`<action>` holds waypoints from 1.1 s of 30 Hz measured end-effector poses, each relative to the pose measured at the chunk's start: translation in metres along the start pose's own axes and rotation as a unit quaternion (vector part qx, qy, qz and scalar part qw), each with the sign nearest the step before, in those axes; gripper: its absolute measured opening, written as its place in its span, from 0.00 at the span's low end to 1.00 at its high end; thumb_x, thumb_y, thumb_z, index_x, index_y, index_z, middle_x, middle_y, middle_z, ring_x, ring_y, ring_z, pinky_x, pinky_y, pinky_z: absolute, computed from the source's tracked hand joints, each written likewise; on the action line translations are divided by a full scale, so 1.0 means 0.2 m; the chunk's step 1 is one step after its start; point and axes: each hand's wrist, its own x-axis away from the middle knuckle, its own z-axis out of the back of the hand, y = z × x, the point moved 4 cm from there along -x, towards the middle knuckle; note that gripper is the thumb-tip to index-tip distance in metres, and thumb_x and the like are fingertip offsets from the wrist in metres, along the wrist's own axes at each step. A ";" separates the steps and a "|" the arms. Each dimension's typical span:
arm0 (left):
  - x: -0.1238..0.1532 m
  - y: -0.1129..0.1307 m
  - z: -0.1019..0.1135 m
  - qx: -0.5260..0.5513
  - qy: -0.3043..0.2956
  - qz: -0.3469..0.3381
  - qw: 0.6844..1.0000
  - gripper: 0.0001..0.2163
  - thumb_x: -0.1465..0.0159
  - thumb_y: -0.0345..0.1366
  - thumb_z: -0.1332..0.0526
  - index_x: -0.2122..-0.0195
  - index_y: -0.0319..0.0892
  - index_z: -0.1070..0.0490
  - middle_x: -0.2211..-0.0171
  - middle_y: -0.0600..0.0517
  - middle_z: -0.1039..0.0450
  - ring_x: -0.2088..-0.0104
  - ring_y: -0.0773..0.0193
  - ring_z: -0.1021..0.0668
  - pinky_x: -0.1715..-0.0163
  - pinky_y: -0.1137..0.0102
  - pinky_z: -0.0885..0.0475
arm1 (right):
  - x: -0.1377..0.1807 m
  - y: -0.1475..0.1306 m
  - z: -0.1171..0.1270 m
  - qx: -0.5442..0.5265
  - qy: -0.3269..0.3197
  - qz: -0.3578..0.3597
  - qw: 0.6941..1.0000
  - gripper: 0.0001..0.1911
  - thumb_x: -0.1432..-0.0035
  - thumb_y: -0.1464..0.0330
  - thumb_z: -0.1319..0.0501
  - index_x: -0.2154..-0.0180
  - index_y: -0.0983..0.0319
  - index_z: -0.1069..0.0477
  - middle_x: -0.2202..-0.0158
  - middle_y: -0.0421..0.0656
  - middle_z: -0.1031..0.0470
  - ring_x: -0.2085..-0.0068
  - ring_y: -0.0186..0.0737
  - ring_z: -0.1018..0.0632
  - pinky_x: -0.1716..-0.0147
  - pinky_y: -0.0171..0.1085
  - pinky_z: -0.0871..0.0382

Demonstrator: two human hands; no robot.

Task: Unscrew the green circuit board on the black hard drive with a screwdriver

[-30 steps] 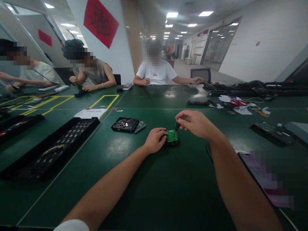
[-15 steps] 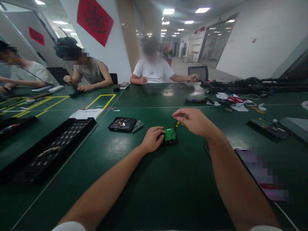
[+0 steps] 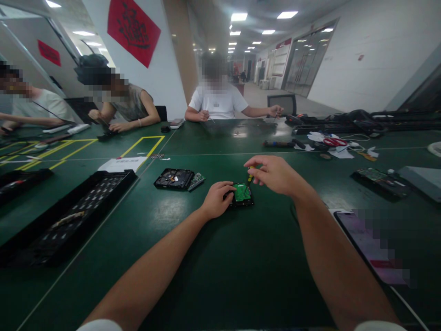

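Observation:
A small black hard drive [image 3: 242, 196] with a green circuit board on top lies on the green table [image 3: 220, 257] in front of me. My left hand [image 3: 216, 199] grips its left edge, fingers curled round it. My right hand [image 3: 274, 174] hovers just right of and above the drive, fingers pinched on a small yellow-and-black screwdriver [image 3: 249, 178] whose tip points down onto the green board.
An opened black drive with a loose board [image 3: 179, 179] lies to the left, beyond it a long black tray [image 3: 65, 216]. A phone [image 3: 370, 248] lies at the right. More drives [image 3: 375, 177], scissors [image 3: 332, 142] and tools sit far right. Three people work at the far side.
My right hand and the screwdriver shifted slightly left over the board. The view drifted a little; my left hand stays on the drive.

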 end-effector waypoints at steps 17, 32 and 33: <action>0.00 0.00 0.00 -0.003 0.008 -0.005 1.000 0.12 0.32 0.31 0.39 0.50 0.47 0.22 0.45 0.47 0.23 0.43 0.53 0.23 0.39 0.51 0.30 | 0.00 0.00 0.00 0.020 0.030 -0.036 0.999 0.10 0.38 0.60 0.34 0.61 0.60 0.26 0.64 0.44 0.18 0.72 0.38 0.20 0.68 0.38 0.28; 0.00 0.01 0.00 -0.003 -0.001 0.002 1.000 0.12 0.32 0.32 0.39 0.49 0.47 0.22 0.44 0.47 0.24 0.43 0.52 0.23 0.39 0.50 0.30 | -0.01 0.00 0.00 0.051 0.036 -0.008 0.998 0.11 0.39 0.60 0.34 0.59 0.60 0.23 0.61 0.45 0.18 0.67 0.41 0.20 0.65 0.39 0.29; 0.00 0.01 0.01 -0.003 0.000 0.000 1.000 0.12 0.32 0.32 0.39 0.49 0.47 0.22 0.44 0.47 0.23 0.43 0.52 0.23 0.39 0.50 0.31 | -0.01 0.00 0.00 0.054 0.042 -0.016 0.998 0.12 0.39 0.59 0.33 0.60 0.60 0.24 0.61 0.46 0.18 0.68 0.41 0.20 0.65 0.39 0.29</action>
